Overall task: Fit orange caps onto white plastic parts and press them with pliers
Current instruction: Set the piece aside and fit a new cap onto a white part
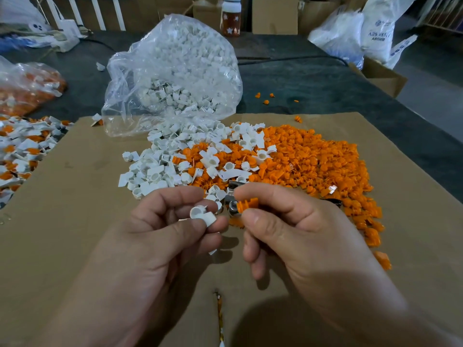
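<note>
My left hand (160, 229) pinches a white plastic part (202, 214) between thumb and fingers, its round opening facing up. My right hand (295, 229) pinches an orange cap (248, 204) just to the right of the white part, a small gap between them. Behind my fingers lie metal pliers (231, 205), mostly hidden; I cannot tell whether my right hand also holds them. A heap of loose white parts (160, 161) and a bigger heap of orange caps (313, 161) spread over the brown cardboard (75, 221) beyond my hands.
A clear plastic bag of white parts (175, 71) stands behind the heaps. Assembled white-and-orange pieces (22, 151) pile at the left edge, with another bag (27, 86) behind. Cardboard boxes (383, 76) and white sacks (350, 33) stand at the back right.
</note>
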Demonstrator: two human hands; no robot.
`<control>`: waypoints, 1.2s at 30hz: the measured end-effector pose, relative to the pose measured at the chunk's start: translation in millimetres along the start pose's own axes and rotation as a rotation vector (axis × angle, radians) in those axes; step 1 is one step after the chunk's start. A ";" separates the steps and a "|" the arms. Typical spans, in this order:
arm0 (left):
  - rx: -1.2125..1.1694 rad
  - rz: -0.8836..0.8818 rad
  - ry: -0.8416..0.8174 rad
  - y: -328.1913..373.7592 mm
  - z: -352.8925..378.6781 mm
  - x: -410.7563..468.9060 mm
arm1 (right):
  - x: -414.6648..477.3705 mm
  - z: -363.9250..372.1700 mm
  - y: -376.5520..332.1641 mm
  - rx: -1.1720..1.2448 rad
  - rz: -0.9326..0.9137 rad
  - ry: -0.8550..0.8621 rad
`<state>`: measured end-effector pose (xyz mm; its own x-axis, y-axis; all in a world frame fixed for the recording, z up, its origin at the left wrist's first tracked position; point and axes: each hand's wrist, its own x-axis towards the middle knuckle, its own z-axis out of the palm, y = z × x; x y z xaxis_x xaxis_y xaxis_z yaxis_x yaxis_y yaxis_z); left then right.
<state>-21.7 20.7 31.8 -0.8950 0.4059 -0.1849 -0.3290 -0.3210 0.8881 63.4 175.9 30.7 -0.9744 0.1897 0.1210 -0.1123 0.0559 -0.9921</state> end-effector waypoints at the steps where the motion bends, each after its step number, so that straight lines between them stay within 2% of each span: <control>1: 0.008 0.008 0.007 0.4 2.0 -1.5 | -0.4 0.5 0.0 -0.020 -0.001 -0.002; 15: 0.103 0.035 -0.078 -4.2 1.1 -6.9 | -4.5 6.3 -8.4 -0.282 -0.060 0.008; 20: 0.267 0.028 -0.188 -4.6 -6.0 -4.7 | -4.8 8.0 -10.4 -0.441 -0.135 0.041; 30: 0.512 0.227 -0.110 -8.1 -14.5 -5.2 | -5.0 9.3 -10.9 -0.603 -0.193 0.075; 36: 0.541 0.217 -0.053 -8.8 -16.6 -4.9 | -5.4 10.6 -8.9 -0.682 -0.251 0.087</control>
<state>-19.4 7.3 17.9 -0.9039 0.4263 0.0341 0.0730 0.0754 0.9945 67.6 164.0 38.4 -0.9130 0.1662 0.3726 -0.1564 0.7009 -0.6959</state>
